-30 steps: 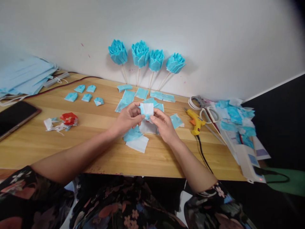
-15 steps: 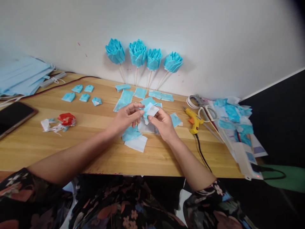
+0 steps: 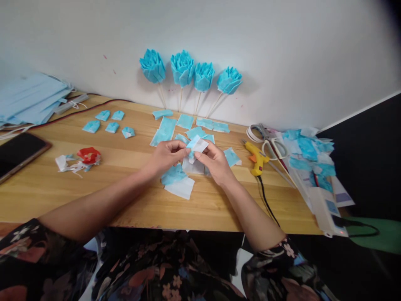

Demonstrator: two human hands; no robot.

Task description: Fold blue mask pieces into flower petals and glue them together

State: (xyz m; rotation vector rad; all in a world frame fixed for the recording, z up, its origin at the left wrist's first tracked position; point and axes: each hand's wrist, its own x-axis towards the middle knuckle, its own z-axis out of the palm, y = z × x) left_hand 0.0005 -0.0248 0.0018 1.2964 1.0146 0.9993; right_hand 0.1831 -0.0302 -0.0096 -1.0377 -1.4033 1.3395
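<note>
Between my two hands is a small blue-and-white piece of mask fabric [image 3: 199, 145], partly folded, with its white side showing on the right. My left hand [image 3: 171, 156] pinches its left edge between thumb and fingers. On the other side my right hand [image 3: 214, 162] grips it, thumb in front. Below lie a blue fabric piece [image 3: 173, 174] and a white one [image 3: 181, 187] on the wooden table [image 3: 131, 200]. Several cut blue fabric pieces [image 3: 164, 130] are spread beyond my hands. Folded blue petals [image 3: 91, 126] sit to the left.
Several blue fabric flowers [image 3: 182, 69] on sticks lean against the wall. A yellow glue gun [image 3: 257, 161], scissors [image 3: 275, 148] and a scrap heap [image 3: 308, 148] lie right. Left are a phone [image 3: 21, 152], stacked masks [image 3: 31, 98] and a red crumpled piece [image 3: 89, 155]. A power strip [image 3: 326, 213] sits at the right corner.
My left fingers have closed in on the left edge of the fabric piece, which they held more loosely before. My right hand stays almost still.
</note>
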